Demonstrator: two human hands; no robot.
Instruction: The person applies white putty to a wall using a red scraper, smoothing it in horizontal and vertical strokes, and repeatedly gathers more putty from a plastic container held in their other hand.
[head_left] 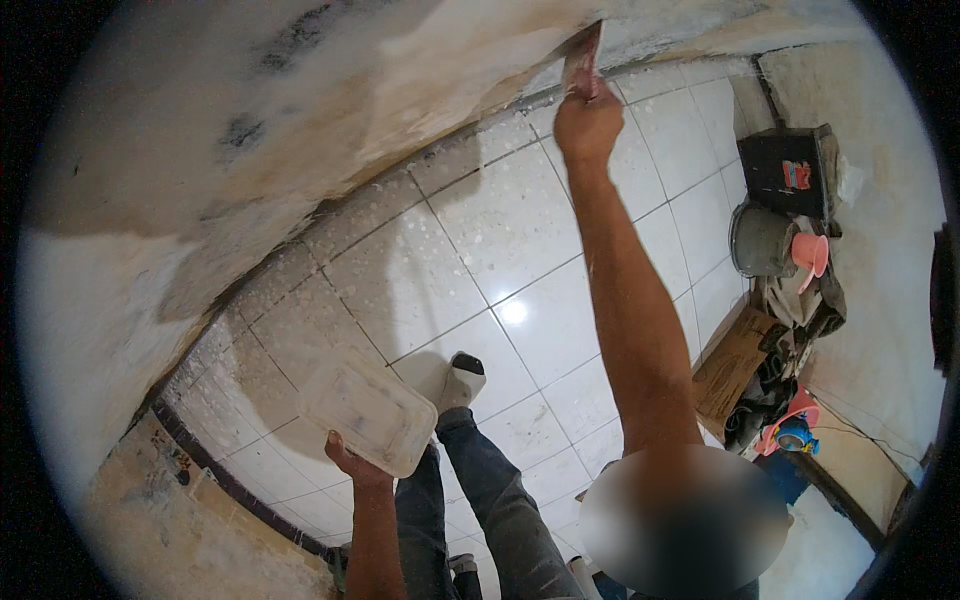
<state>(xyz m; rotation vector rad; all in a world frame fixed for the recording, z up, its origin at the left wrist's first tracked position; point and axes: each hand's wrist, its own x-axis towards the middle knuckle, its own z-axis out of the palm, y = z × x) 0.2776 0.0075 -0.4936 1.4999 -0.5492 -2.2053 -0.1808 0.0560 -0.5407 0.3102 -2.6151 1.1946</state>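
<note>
My right arm is stretched far forward, and my right hand is closed around the handle of a putty knife. Its blade lies at the stained, patchy wall; whether the edge presses on it I cannot tell. Low and nearer to me, my left hand grips the near edge of a shallow rectangular plastic tub, whitish and smeared. The thumb shows at the tub's side, while the other fingers are hidden beneath it.
White floor tiles are spattered with pale drops along the wall. To the right stand a black box, a dark bucket with a pink dipper, a cardboard box and a pink container. My foot is below the tub.
</note>
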